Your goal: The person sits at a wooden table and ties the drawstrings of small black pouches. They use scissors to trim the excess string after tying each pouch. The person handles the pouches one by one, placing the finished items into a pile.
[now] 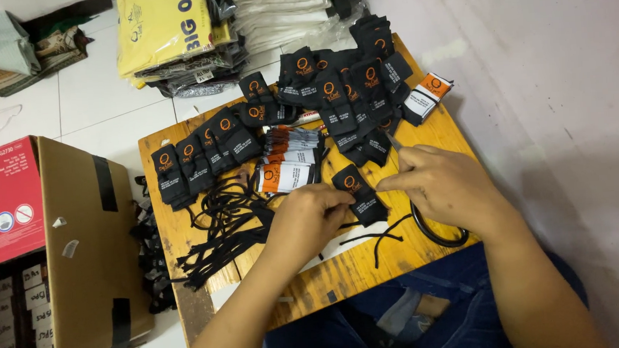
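My left hand [308, 217] pinches a small stack of black tags with an orange round mark [359, 192] over the near part of the low wooden table [344, 272]. My right hand [443, 187] touches the same stack from the right and grips scissors [435, 232]. Their black loop handle hangs below the palm and the metal tip pokes up past the fingers. Loose black strings [220, 233] lie in a heap just left of my left hand.
Several bundles of black tags [201, 155] lie in rows across the table, with white-and-orange tag bundles [287, 164] in the middle. An open cardboard box [85, 252] stands on the tiled floor at left. Stacked yellow bags [161, 29] and white folded packs [282, 11] lie behind. A wall is at right.
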